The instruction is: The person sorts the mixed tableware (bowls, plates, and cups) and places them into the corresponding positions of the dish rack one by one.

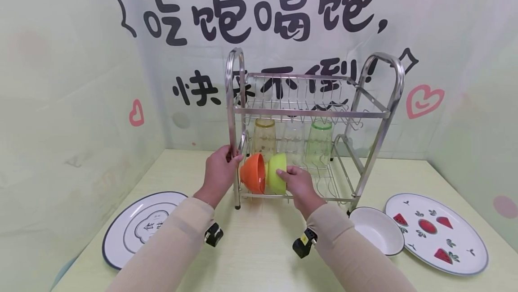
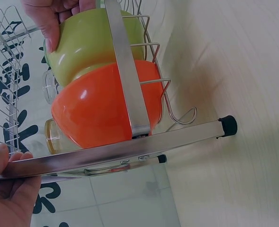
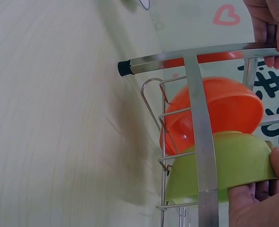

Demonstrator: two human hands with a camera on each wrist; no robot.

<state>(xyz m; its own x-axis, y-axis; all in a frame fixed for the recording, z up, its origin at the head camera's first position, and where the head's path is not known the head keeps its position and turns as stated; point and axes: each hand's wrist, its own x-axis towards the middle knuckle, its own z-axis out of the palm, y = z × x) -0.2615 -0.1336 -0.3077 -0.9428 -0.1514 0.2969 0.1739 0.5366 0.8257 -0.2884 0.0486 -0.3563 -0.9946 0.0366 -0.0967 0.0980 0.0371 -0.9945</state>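
A two-tier metal dish rack (image 1: 311,113) stands on the table against the wall. My left hand (image 1: 218,172) grips its left front post, and the left wrist view shows fingers (image 2: 23,196) around that post. On the lower tier an orange bowl (image 1: 250,174) stands on its side at the left end. Beside it a yellow-green bowl (image 1: 276,179) is tipped on its side, its base towards the orange one. My right hand (image 1: 301,188) pinches the green bowl's rim, thumb outside; in the right wrist view its fingers (image 3: 246,198) reach partly inside the bowl.
Behind the bowls, a yellow glass (image 1: 265,137), a clear glass (image 1: 294,141) and a green glass (image 1: 319,143) stand upside down. A blue-rimmed plate (image 1: 121,229) lies left. At right are a white bowl (image 1: 376,229) and a watermelon-patterned plate (image 1: 461,247).
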